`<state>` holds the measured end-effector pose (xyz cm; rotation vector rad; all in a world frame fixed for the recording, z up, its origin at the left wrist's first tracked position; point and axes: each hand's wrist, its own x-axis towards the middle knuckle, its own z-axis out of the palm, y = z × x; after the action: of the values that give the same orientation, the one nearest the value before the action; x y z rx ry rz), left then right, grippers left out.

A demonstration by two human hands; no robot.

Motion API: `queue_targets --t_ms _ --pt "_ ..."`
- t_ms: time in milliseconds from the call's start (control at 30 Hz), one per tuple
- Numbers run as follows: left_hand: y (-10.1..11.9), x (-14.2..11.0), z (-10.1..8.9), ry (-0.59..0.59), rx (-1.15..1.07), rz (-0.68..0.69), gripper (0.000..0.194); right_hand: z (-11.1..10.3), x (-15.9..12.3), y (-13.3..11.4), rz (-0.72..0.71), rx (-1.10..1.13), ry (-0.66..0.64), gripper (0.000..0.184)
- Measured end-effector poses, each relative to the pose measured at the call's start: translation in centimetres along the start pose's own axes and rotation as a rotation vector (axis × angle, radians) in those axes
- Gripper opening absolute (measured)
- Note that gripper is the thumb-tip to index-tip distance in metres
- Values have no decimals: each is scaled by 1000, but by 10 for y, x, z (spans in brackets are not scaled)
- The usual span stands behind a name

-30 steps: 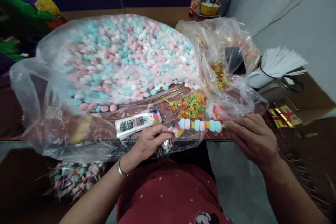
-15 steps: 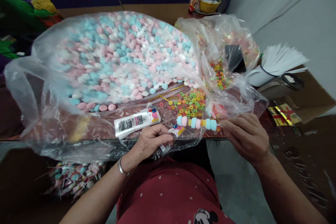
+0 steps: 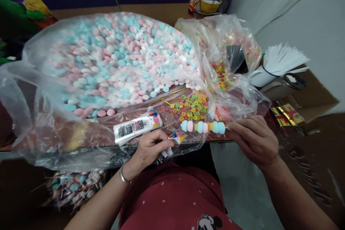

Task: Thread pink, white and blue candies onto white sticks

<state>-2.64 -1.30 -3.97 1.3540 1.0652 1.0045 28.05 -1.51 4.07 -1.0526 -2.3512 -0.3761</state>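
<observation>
Left hand [image 3: 153, 147]: pinches a printed wrapper [image 3: 178, 137] | Right hand [image 3: 253, 140]: pinches the stick end of a marshmallow skewer [image 3: 201, 127] | Position: skewer held level, tip just beside the wrapper, ring candies [image 3: 192, 107] beyond

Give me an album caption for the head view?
Right hand holds a candy skewer, left hand a printed wrapper, near a clear bag of pastel sweets.

Pastel candy skewer [image 3: 202, 127] crosswise, just beside printed wrapper [image 3: 177, 137].

You have dim, cool light: glare streaks the clear plastic bag [image 3: 35, 82], deep shadow fills the near-left corner, and the edges look stretched and soft.
</observation>
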Motion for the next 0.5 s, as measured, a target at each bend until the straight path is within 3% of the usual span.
queue_targets --t_ms 133,500 --pt "2 1 -1 9 86 81 27 -1 0 1 -13 4 -22 13" --pt "1 6 1 32 131 -11 29 2 2 0 -24 59 -42 11"
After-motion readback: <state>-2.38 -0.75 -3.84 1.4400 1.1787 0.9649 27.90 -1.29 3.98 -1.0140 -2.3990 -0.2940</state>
